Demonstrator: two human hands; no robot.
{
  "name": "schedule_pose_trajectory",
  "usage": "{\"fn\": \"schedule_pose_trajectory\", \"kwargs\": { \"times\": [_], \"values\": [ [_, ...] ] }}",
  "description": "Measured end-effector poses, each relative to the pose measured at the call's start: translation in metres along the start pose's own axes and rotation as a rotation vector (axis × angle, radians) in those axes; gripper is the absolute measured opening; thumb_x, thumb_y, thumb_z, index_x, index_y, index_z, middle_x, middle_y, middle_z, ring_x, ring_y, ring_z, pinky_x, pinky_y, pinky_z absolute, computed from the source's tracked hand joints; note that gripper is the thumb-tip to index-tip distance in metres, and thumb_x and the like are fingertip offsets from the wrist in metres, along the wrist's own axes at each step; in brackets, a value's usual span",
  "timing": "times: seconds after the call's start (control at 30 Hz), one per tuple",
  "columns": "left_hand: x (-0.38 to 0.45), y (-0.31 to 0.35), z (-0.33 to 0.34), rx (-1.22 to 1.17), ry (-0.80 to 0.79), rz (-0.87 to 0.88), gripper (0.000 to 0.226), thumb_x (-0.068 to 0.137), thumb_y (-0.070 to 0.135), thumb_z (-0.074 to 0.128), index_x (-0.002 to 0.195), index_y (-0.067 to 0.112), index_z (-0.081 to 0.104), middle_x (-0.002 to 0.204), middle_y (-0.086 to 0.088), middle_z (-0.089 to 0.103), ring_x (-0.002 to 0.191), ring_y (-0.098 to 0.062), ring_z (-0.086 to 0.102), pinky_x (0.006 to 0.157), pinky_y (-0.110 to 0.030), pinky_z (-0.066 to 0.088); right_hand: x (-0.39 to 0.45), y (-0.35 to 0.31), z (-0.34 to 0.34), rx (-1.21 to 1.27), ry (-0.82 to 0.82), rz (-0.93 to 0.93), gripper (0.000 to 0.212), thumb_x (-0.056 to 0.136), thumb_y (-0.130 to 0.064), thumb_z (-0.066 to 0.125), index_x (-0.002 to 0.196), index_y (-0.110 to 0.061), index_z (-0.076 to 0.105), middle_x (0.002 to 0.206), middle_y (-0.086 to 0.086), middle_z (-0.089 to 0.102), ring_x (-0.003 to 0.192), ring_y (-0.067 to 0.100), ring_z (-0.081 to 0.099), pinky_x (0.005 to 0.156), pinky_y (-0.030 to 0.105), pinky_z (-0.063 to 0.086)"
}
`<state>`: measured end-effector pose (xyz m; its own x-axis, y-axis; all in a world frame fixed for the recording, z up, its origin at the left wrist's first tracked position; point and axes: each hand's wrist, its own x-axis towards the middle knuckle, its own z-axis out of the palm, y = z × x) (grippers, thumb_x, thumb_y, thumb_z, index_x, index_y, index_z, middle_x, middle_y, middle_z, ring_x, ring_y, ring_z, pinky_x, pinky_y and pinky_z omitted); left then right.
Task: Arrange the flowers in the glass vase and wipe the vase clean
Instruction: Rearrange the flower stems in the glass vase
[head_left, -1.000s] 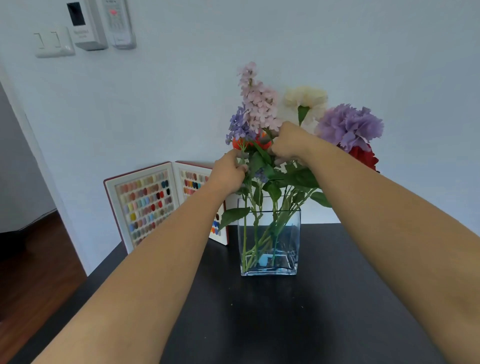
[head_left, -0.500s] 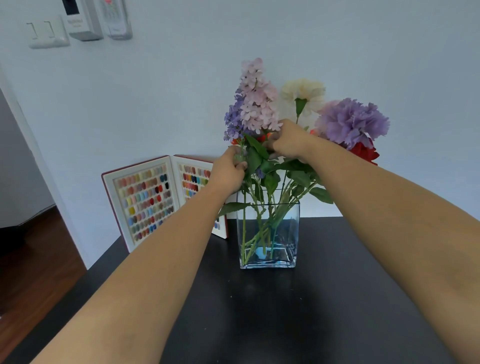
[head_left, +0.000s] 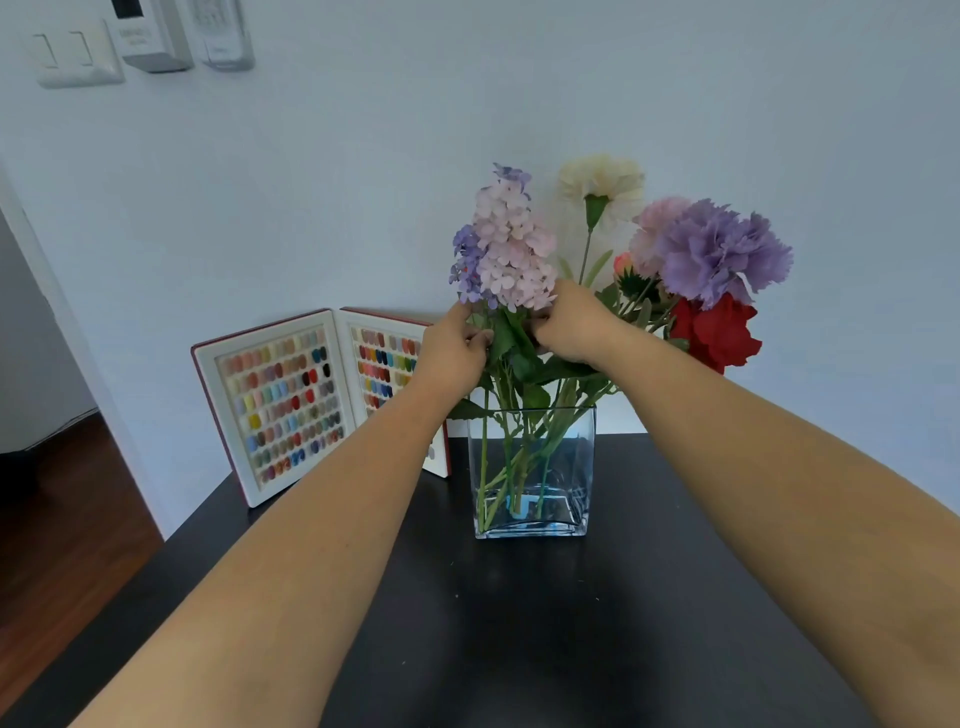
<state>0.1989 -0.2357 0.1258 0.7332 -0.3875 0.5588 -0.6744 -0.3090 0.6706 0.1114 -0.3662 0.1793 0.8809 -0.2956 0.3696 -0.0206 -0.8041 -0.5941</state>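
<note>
Glass vase (head_left: 532, 467), frame centre: left hand (head_left: 451, 351) and right hand (head_left: 571, 327) pinch lilac-spray stems (head_left: 506, 338); arranging continues, wiping seemingly next.

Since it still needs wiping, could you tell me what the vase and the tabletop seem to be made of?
The vase looks like clear, smooth glass: stems and its thick base show straight through the walls. The tabletop appears to be a black, satin-finished board, perhaps laminate or painted wood; it gives only a dull sheen and no visible grain.
</note>
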Motion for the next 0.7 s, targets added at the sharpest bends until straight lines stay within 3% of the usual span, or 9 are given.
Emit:
{"fn": "schedule_pose_trajectory", "kwargs": {
  "times": [0.13, 0.2, 0.27, 0.33, 0.53, 0.7],
  "values": [
    [-0.002, 0.001, -0.002, -0.064, -0.018, 0.003, 0.018, 0.097, 0.012, 0.055, 0.113, 0.02, 0.053, 0.082, 0.0, 0.069, 0.062, -0.009, 0.059, 0.051, -0.013, 0.044, -0.003, 0.006, 0.008, -0.077, 0.114, 0.101, 0.003, 0.084, -0.002, 0.056, 0.084, -0.004, 0.058, 0.088, 0.014, 0.059, 0.084, 0.028, 0.056, 0.068, 0.027, 0.043],
    [-0.004, 0.0, -0.003, -0.125, -0.037, -0.025, 0.019, 0.098, 0.012, 0.056, 0.115, 0.021, 0.053, 0.077, 0.005, 0.067, 0.062, -0.008, 0.061, 0.055, -0.013, 0.051, -0.005, 0.011, 0.009, -0.047, 0.171, 0.151, 0.015, 0.084, -0.003, 0.059, 0.071, -0.008, 0.053, 0.079, 0.01, 0.055, 0.08, 0.028, 0.055, 0.065, 0.026, 0.041],
    [-0.006, -0.001, -0.005, -0.196, -0.064, -0.052, 0.025, 0.098, 0.011, 0.056, 0.123, 0.016, 0.054, 0.083, 0.0, 0.07, 0.069, -0.009, 0.065, 0.063, -0.019, 0.056, -0.006, 0.017, 0.01, 0.008, 0.212, 0.196, 0.01, 0.084, -0.009, 0.064, 0.079, -0.002, 0.06, 0.081, 0.011, 0.058, 0.077, 0.026, 0.056, 0.063, 0.025, 0.04],
    [-0.009, -0.001, -0.006, -0.252, -0.076, -0.057, 0.025, 0.098, 0.01, 0.056, 0.122, 0.017, 0.055, 0.087, -0.002, 0.071, 0.072, -0.01, 0.066, 0.061, -0.017, 0.055, -0.008, 0.02, 0.011, 0.042, 0.245, 0.207, 0.017, 0.085, -0.014, 0.068, 0.09, 0.002, 0.065, 0.086, 0.014, 0.064, 0.077, 0.025, 0.058, 0.063, 0.025, 0.041],
    [-0.02, 0.006, -0.002, -0.193, -0.054, 0.049, 0.033, 0.097, 0.012, 0.056, 0.127, 0.024, 0.056, 0.084, 0.011, 0.07, 0.079, -0.002, 0.065, 0.067, -0.008, 0.049, -0.015, 0.018, 0.016, 0.123, 0.281, 0.207, 0.018, 0.085, -0.015, 0.069, 0.092, 0.001, 0.067, 0.081, 0.012, 0.061, 0.077, 0.023, 0.056, 0.064, 0.024, 0.039],
    [-0.022, 0.005, -0.003, -0.147, -0.011, 0.023, 0.02, 0.096, 0.015, 0.058, 0.114, 0.024, 0.057, 0.081, 0.013, 0.068, 0.073, 0.001, 0.062, 0.057, -0.004, 0.04, -0.02, 0.019, 0.013, 0.313, 0.276, 0.243, 0.021, 0.081, -0.015, 0.074, 0.093, 0.0, 0.067, 0.081, 0.012, 0.064, 0.081, 0.026, 0.062, 0.076, 0.035, 0.055]
  ]
}}
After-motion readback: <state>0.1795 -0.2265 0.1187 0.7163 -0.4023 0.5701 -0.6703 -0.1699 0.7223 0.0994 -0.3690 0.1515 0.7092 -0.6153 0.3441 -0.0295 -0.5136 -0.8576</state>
